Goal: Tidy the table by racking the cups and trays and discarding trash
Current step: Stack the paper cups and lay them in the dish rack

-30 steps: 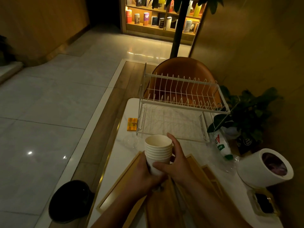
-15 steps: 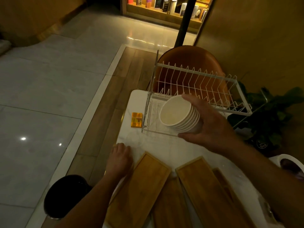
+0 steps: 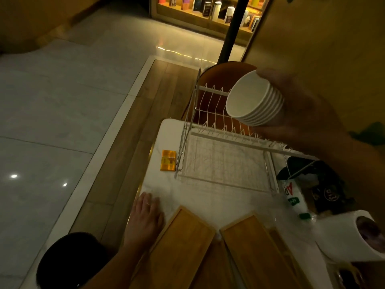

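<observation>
My right hand [image 3: 300, 105] grips a stack of white paper cups [image 3: 253, 99], tipped on its side with the open mouth facing left, held above the upper tier of the white wire dish rack [image 3: 225, 157]. My left hand [image 3: 145, 220] rests flat on the white table [image 3: 166, 132] near its left edge, beside the left wooden tray [image 3: 183, 247]. A second wooden tray [image 3: 256, 251] lies to its right, with more trays partly under them.
An orange packet [image 3: 168, 160] lies left of the rack. A plastic bottle [image 3: 293, 197] and a toilet paper roll [image 3: 350, 234] sit at the right. A black bin [image 3: 68, 259] stands on the floor at lower left. A brown chair [image 3: 220, 80] is behind the rack.
My right hand lifted the cup stack off the trays, tipped it sideways and raised it up and right over the rack's top tier. My left hand let go and settled on the table.
</observation>
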The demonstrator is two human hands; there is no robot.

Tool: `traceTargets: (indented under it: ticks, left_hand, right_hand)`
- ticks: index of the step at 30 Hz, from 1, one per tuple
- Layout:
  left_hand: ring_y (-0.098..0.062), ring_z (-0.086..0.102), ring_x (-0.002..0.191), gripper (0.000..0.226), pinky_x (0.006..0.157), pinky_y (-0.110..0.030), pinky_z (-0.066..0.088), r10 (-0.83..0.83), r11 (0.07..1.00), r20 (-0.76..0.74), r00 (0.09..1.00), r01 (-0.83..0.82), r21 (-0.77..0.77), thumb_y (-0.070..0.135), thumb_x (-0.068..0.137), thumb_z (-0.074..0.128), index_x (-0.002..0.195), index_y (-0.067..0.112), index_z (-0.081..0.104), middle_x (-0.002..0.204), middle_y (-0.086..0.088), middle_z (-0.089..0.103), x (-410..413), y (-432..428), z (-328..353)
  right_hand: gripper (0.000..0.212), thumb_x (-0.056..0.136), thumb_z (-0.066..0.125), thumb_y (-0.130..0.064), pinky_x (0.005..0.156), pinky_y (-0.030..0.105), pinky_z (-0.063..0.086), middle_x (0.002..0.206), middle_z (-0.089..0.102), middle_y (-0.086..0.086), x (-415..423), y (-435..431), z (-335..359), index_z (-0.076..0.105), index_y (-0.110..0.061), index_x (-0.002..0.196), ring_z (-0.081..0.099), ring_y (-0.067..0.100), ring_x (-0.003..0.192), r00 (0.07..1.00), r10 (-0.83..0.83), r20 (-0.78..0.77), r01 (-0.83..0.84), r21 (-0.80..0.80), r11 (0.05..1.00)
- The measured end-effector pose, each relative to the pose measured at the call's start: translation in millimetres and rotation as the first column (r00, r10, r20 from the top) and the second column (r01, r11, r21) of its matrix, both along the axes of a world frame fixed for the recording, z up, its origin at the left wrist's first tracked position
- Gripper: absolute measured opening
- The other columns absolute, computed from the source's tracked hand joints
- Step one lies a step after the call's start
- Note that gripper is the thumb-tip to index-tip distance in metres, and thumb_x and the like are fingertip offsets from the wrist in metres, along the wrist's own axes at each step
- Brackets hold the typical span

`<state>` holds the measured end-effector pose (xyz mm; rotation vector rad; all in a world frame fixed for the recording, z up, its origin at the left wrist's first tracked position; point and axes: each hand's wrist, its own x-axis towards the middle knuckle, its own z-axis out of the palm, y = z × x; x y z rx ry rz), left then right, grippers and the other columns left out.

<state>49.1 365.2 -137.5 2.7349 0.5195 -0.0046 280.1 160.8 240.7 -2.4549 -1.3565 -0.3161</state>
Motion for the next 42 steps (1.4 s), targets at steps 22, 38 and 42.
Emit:
traceTargets:
  ticks: [22, 38, 42]
  left_hand:
    - [-0.046, 0.049, 0.132, 0.079, 0.119, -0.037, 0.001, -0.051, 0.998, -0.051, 0.997, 0.053, 0.044, 0.054, 0.099, 0.011, 0.135, 0.004, 0.061, 0.139, -0.030, 0.055, 2.8, 4.3, -0.9]
    - [-0.050, 0.056, 0.124, 0.076, 0.119, -0.037, 0.005, -0.045, 0.996, -0.026, 0.999, 0.047, 0.080, 0.051, 0.100, 0.015, 0.131, 0.001, 0.063, 0.133, -0.033, 0.058, 4.8, 3.7, 3.5]
    - [-0.050, 0.057, 0.123, 0.080, 0.118, -0.037, 0.006, -0.040, 0.996, -0.054, 0.998, 0.044, 0.082, 0.053, 0.099, 0.013, 0.129, 0.001, 0.065, 0.132, -0.033, 0.059, 5.2, 3.5, 3.8]
  right_hand:
    - [0.102, 0.066, 0.080, -0.040, 0.084, 0.049, 0.050, 0.134, 0.044, 0.000, 97.0, 92.5, -63.2, 0.012, -0.053, 0.142, 0.047, 0.028, 0.118, 0.998, -0.065, 0.026, 0.071, -0.411, 0.909]
    - [0.104, 0.072, 0.079, -0.040, 0.095, 0.047, 0.044, 0.144, 0.042, 0.006, 105.0, 105.0, -98.9, 0.013, -0.031, 0.151, 0.043, 0.030, 0.126, 0.990, -0.141, -0.030, 0.123, -0.334, 0.935]
    - [0.089, 0.072, 0.079, -0.039, 0.095, 0.045, 0.043, 0.140, 0.046, 0.005, 108.1, 109.0, -104.4, 0.030, -0.024, 0.145, 0.045, 0.029, 0.123, 0.986, -0.168, -0.016, 0.152, -0.341, 0.928]
